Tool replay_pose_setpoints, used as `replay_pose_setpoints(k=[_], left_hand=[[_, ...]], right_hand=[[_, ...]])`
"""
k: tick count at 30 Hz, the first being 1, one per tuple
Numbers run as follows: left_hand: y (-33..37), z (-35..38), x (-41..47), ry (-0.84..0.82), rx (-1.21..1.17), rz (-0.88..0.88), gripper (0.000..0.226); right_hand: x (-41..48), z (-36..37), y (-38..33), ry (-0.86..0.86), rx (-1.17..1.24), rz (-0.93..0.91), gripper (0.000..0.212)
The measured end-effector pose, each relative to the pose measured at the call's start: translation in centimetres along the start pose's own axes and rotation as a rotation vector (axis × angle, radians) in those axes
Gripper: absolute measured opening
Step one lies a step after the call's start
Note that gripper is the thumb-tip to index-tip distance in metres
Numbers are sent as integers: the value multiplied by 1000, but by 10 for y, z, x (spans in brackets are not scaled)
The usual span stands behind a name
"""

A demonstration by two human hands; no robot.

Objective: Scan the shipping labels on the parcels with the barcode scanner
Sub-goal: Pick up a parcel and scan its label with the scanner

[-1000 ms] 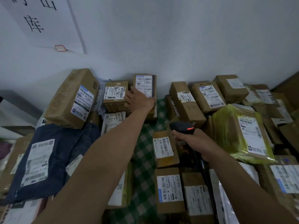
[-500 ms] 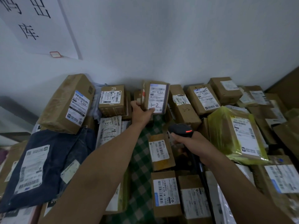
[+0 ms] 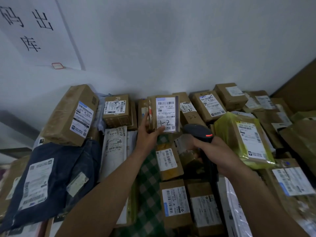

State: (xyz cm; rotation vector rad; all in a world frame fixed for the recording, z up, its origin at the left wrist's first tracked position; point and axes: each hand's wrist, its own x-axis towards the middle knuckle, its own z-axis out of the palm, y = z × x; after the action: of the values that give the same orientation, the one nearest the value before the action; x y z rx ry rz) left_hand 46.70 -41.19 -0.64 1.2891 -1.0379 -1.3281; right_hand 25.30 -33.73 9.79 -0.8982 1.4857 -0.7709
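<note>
My left hand (image 3: 148,136) grips a small brown parcel (image 3: 153,117) from below and holds it upright, above the pile. Its white shipping label (image 3: 165,112), marked "1-2" by hand, faces me. My right hand (image 3: 217,153) holds the black barcode scanner (image 3: 199,132) by its handle, just right of and below the parcel. The scanner head points up and left toward the label, and a small red light shows on its side. Several more labelled parcels lie all around.
A large brown box (image 3: 71,115) leans at the left over a dark blue mailer bag (image 3: 49,178). A yellow-wrapped parcel (image 3: 244,142) lies right of the scanner. Green checked cloth (image 3: 149,190) shows between the boxes. A white wall with a paper sign (image 3: 34,31) stands behind.
My left hand picked the small parcel out of the back row, lifted it and turned its label toward me. My right hand brought the scanner up closer to it.
</note>
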Motion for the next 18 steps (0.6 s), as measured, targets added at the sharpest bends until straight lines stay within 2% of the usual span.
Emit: replay_pose_setpoints(k=[8,18], left_hand=[[12,4,-22,1,-21,28,83],[12,8,-31,32,45,58,78]], right_hand=[[-37,6,-16,-60,-30,-40,16],[-57,3,-21,-52,-71,-20,23]])
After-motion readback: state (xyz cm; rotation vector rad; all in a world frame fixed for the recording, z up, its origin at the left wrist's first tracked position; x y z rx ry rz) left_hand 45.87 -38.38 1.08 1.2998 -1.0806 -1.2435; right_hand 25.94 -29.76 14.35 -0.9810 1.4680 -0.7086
